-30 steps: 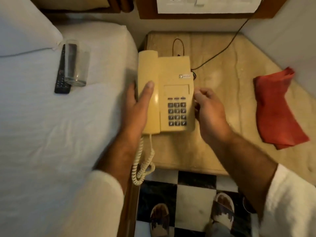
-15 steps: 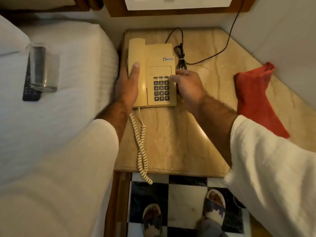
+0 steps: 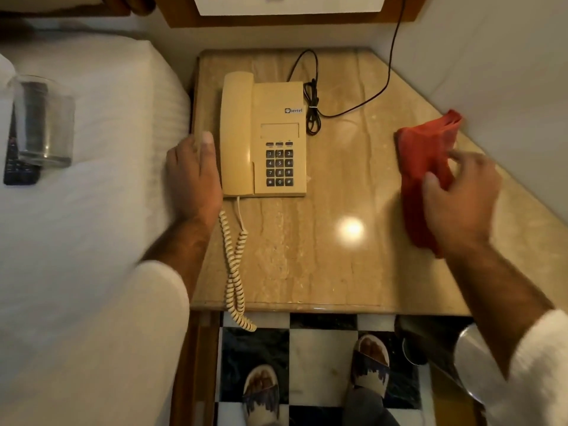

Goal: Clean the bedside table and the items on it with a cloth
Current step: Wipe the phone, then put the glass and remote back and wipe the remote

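Nearest, the coiled cord (image 3: 235,272) hangs off the bedside table's (image 3: 307,256) front edge, below the telephone (image 3: 276,118). Left hand (image 3: 193,179) sits just left of the telephone, fingers flat together. Right hand (image 3: 461,198), well right of it, spreads loose fingers over the red cloth (image 3: 421,142), thumb on top. Far left, a glass (image 3: 43,121) lies across a remote (image 3: 18,173).

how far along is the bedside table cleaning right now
Done: the glass and remote lie on the bed, off the marble tabletop; whether anything has been wiped cannot be told. In hand: the right hand is on the red cloth, grip unclear through blur; the left hand is beside the telephone, fingers straight. Left: likely wiping the telephone, tabletop and those items.
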A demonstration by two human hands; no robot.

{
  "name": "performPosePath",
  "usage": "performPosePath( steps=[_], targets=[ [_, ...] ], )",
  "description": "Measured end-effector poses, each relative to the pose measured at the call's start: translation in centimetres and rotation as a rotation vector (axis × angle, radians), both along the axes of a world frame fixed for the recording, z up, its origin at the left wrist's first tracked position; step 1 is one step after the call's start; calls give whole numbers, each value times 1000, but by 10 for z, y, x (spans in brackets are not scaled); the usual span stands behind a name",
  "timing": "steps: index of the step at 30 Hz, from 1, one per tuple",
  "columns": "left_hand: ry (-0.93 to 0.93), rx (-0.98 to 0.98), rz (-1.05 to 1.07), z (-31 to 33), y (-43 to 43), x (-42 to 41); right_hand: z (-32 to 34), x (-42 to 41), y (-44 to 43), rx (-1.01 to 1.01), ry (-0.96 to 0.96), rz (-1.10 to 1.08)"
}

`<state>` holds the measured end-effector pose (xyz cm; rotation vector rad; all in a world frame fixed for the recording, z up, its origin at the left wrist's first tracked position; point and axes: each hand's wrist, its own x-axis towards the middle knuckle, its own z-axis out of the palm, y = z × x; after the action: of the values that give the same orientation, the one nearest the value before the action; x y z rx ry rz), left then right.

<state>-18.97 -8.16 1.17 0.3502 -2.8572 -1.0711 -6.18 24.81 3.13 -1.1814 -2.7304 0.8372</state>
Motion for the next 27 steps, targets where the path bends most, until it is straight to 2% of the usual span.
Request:
performPosePath(
  steps=[3, 6, 8, 10, 13, 15, 19, 22, 24, 27],
  targets=[
    [127, 19, -147, 13, 9, 45, -10, 20, 23, 38, -249, -39],
    [127, 90, -285, 21, 38, 87, -14, 15, 24, -158, -186, -48],
    [54, 140, -360, 24, 63, 108, -9, 10, 20, -418, -107, -150],
    [-161, 268, -367, 28, 88, 123, -2, 12, 7, -723, 0, -208],
    [-646, 674, -175, 36, 116, 127, 15, 23, -32, -965, 66, -135],
    [-746, 846, -73, 41, 120, 123, 27, 30, -60, -1099, 78, -20],
    [-593, 1036, -54, 64, 95, 110, 51, 23, -104, -1229, 181, 105],
    [-348, 1076, -63, 84, 72, 85, 68, -6, -126, -1189, 305, 219],
    [-169, 982, -52, 94, 56, 59, 73, -29, -133, -1198, 368, 276],
    [8, 694, -43, 97, 31, 15, 63, -59, -138, -1215, 426, 267]
  ],
)
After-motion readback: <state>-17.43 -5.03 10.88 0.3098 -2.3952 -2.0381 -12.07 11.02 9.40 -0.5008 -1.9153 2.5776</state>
